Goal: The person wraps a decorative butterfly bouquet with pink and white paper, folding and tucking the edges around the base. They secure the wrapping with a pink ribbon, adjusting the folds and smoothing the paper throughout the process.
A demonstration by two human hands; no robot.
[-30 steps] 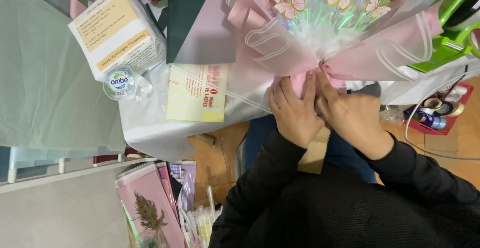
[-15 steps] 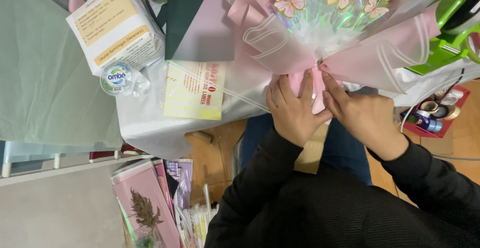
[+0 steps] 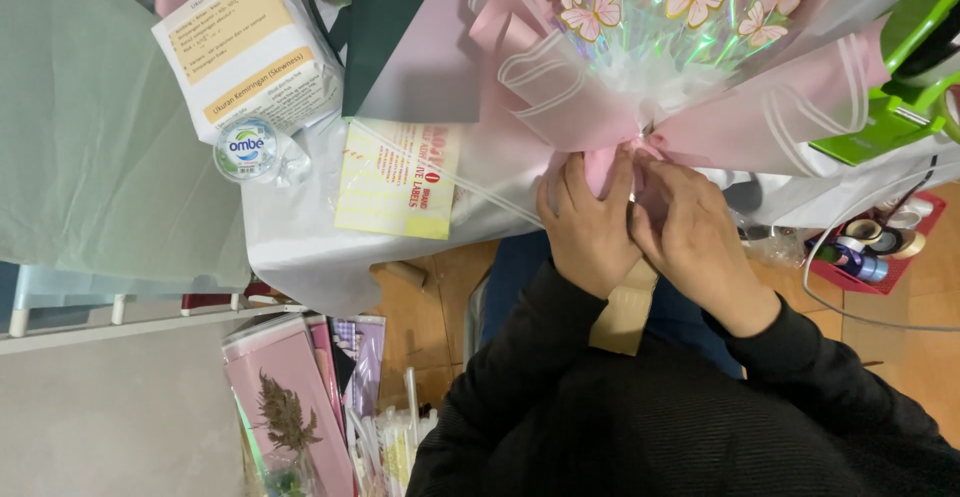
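Two hands around butterfly-filled pink bouquet

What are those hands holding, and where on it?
Both hands, left hand and right hand, grip the pink paper-wrapped butterfly bouquet at its gathered neck.

Bouquet top cut by upper edge; stem hidden under both hands; green tool cropped right.

A white rectangular package with yellow label panels lies at the table's upper left. Just below it, touching its corner, sits a round white lid bearing a blue-and-green label. To the right, apart from both, a flat yellow label packet with red print lies in clear film.
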